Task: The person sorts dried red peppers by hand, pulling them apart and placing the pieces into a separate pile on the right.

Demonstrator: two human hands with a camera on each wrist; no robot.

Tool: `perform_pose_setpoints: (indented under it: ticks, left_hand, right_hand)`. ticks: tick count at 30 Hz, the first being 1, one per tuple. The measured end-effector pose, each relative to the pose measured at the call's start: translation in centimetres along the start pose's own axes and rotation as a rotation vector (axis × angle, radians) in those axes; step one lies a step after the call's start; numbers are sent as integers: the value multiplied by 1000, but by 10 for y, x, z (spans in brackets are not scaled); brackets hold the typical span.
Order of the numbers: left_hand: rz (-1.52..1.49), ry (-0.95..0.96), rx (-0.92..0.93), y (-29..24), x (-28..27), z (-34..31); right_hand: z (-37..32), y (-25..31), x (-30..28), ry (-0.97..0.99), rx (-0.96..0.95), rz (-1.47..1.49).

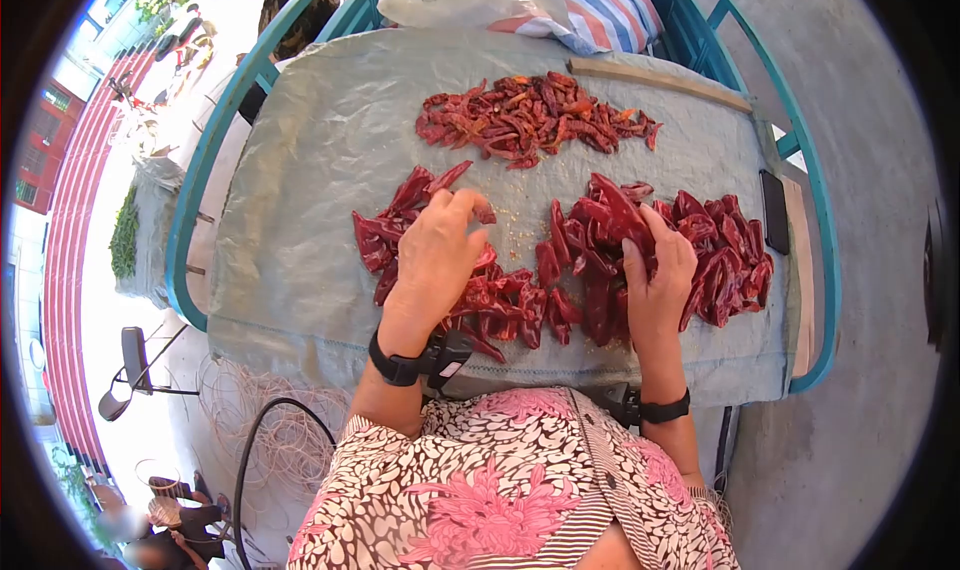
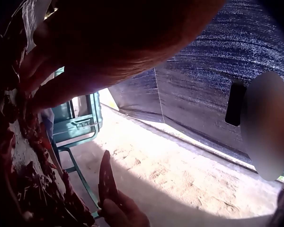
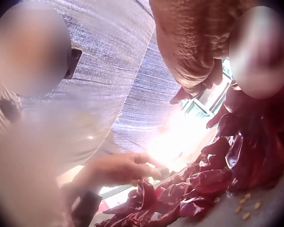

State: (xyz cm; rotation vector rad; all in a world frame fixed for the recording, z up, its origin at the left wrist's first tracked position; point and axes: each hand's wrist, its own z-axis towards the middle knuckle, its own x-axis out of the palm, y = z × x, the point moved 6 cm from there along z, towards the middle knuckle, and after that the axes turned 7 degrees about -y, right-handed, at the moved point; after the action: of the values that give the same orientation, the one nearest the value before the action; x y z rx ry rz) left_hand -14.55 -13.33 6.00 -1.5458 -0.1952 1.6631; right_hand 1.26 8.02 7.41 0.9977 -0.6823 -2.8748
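Observation:
Red dried chili peppers lie in heaps on a grey-green woven sheet. My right hand pinches a long, dark red chili pepper between thumb and fingers, over the right heap. In the left wrist view that chili pepper points upward from the hand. My left hand reaches over the left heap, its fingers bent downward. A bit of red shows at its fingertips, and I cannot tell whether they grip it. In the right wrist view the left hand is low beside the glossy peppers.
A heap of smaller, more shrivelled peppers lies farther back. A wooden strip and a dark phone rest near the sheet's edges. Teal metal rails surround the bed, with a striped bag behind. Pale seeds are scattered centrally.

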Motion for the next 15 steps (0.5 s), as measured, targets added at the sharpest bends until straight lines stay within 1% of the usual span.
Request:
perform_pose_setpoints:
  ticks: [1,4,5,8,10,11,13,15]
  left_hand:
    - [55,60,12,0,0,-3]
    - [250,204,82,6,9,-10]
    - [320,246,111,8,13,-11]
    - [371,332,105,12,20,-11]
    - [217,225,176,6,19,-9]
    - [140,173,210,4,17,-8]
    - [-76,171,235,-18,11,-5]
    - [-269,203,284,-42,10,-6]
  right_hand:
    - [0,-3,1,30,12,-32]
    - [-2,-10,3,8,111,20]
    - [-3,-10,2,18,95,9]
    - [-5,-7,0,24,47,-19]
    - [-7,-4,-1,3,11,-29]
    - [-8,-2,-1,12,0,13]
    - [-8,4,-2,31,-22,99]
    - [-4,21,-2,121,-88,173]
